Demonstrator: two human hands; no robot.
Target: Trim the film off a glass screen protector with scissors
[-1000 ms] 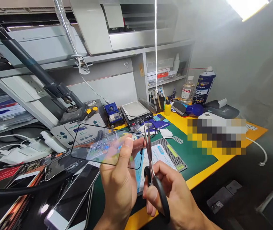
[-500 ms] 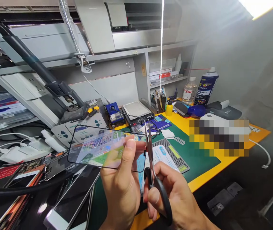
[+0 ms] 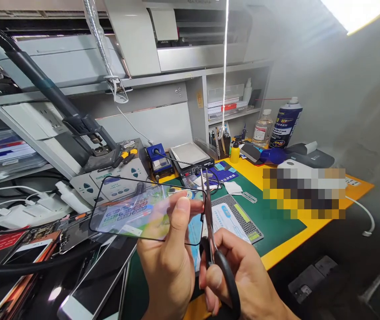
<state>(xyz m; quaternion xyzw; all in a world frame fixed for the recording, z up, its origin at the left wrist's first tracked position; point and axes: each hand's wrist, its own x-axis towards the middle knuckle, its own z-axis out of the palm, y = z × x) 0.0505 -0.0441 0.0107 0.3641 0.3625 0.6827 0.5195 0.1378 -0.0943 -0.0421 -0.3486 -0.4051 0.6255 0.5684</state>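
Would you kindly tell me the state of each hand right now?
Left hand: closed, holding the clear, black-edged panel.
Right hand: closed around the handles of the scissors.

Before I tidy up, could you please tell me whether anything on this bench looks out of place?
The phones at the left lie heaped at uneven angles, with a thick black cable across them, so that side looks disordered. No spill shows; damage to the phones is hard to judge.

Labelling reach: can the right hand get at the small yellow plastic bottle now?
Probably not: the right hand holds black-handled metal scissors. Otherwise, the yellow bottle looks approachable across the green mat, its front uncovered.
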